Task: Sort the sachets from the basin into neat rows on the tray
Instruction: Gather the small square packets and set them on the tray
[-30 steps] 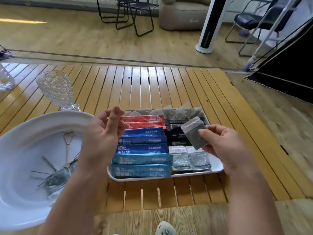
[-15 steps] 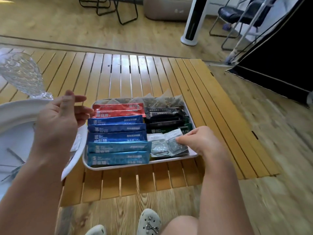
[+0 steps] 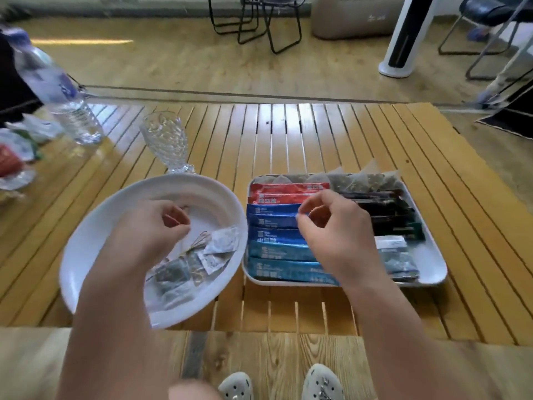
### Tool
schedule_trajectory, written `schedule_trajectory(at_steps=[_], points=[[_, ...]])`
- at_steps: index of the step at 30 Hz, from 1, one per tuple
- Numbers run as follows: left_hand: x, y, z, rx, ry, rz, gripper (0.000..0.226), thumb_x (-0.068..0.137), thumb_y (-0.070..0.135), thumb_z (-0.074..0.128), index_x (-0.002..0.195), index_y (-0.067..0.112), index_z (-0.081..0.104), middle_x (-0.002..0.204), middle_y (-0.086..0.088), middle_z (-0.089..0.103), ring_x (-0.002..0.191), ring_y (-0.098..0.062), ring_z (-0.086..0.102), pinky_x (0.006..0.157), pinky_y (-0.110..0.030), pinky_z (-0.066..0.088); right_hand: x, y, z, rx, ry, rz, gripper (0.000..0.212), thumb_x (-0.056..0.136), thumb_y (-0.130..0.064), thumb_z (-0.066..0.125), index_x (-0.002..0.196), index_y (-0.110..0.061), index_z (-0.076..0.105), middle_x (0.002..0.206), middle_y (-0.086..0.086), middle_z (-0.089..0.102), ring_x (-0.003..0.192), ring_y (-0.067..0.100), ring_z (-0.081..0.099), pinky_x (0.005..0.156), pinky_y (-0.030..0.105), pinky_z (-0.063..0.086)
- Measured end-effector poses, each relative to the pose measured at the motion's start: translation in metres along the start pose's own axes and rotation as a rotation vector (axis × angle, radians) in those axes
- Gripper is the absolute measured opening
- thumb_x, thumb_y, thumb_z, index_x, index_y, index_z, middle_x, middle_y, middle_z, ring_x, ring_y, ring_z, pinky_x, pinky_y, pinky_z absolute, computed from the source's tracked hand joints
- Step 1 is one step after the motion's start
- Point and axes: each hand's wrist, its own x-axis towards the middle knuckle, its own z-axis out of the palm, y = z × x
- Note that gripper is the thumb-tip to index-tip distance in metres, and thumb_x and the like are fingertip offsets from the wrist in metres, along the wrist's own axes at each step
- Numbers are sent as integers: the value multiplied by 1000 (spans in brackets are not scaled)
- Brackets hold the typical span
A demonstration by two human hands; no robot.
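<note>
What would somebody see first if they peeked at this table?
Probably the tray on the right, packed with bright red and blue sachets in neat rows. Next, the big white basin on the left, with a few small sachets left inside. The left hand hangs over the basin and the right hand over the tray.

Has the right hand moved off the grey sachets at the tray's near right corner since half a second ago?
Yes. The right hand has come leftward, off the grey sachets, and now hangs over the blue sachets mid-tray, toward the basin.
</note>
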Motion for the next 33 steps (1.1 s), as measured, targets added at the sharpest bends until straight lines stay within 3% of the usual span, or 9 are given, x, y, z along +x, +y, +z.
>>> schedule_trajectory(at_steps=[2, 5, 10, 17, 21, 24, 26, 29, 33], points=[[-1, -17, -6, 145, -124, -98, 11, 86, 17, 67, 78, 24, 68, 82, -1, 70, 72, -17, 63, 61, -29, 50, -4, -20, 33, -40, -126, -151, 12, 88, -22, 67, 101, -22, 67, 92, -9, 66, 86, 5, 61, 78, 21, 53], [-8, -27, -9, 241, -202, -185, 9, 82, 19, 72, 88, 13, 72, 87, -6, 71, 75, -19, 61, 65, -27, 46, -8, -40, 73, -154, -280, -239, 29, 89, -27, 64, 118, -23, 64, 118, -3, 63, 114, 16, 51, 100, 33, 43], [-16, -37, 0, 197, -342, -205, 48, 63, 19, 86, 99, 25, 54, 90, 2, 61, 85, -17, 59, 64, -28, 42, -8, -58, 110, -506, -432, -197, 40, 79, -34, 65, 117, -24, 60, 120, -1, 55, 115, 23, 37, 95, 42, 32], [-13, -47, -1, 34, -65, -221, 25, 71, 21, 82, 61, 21, 59, 65, 0, 63, 67, -18, 60, 51, -26, 38, -6, -59, 111, -529, -316, -229, 25, 88, -16, 55, 107, -25, 70, 106, -2, 67, 108, 21, 47, 94, 40, 28], [-17, -46, -13, -109, 192, -213, 14, 79, 26, 77, 78, 18, 66, 77, -3, 66, 78, -22, 61, 59, -26, 36, -8, -53, 111, -482, -219, -304, 26, 94, -18, 49, 104, -26, 72, 99, -5, 72, 98, 18, 59, 104, 37, 23], [-16, -39, -18, -302, 270, -164, 13, 85, 28, 71, 92, 19, 65, 81, 3, 65, 77, -15, 59, 65, -27, 42, -3, -52, 105, -231, -81, -355, 24, 95, -16, 53, 109, -20, 72, 94, -2, 74, 80, 14, 65, 87, 25, 49], [-12, -34, -17, -509, 260, -150, 12, 86, 22, 69, 97, 19, 65, 85, 2, 68, 83, -18, 65, 76, -32, 53, 4, -51, 95, 108, -51, -261, 22, 95, -13, 56, 111, -16, 70, 95, -2, 73, 82, 8, 66, 75, 18, 55], [-10, -22, -15, -729, 11, -168, 15, 84, 3, 66, 97, 12, 65, 86, -8, 69, 82, -20, 69, 83, -38, 58, 10, -51, 73, 631, -9, 3, 19, 97, -12, 52, 102, -21, 68, 95, -2, 71, 93, 11, 65, 75, 23, 57], [-14, -9, 1, -324, -359, -120, 14, 79, 4, 67, 90, 12, 69, 84, -10, 72, 77, -18, 70, 76, -31, 60, 17, -50, 55, 1088, -19, 433, 14, 98, -16, 52, 97, -20, 65, 97, 5, 71, 99, 17, 65, 62, 18, 54]])
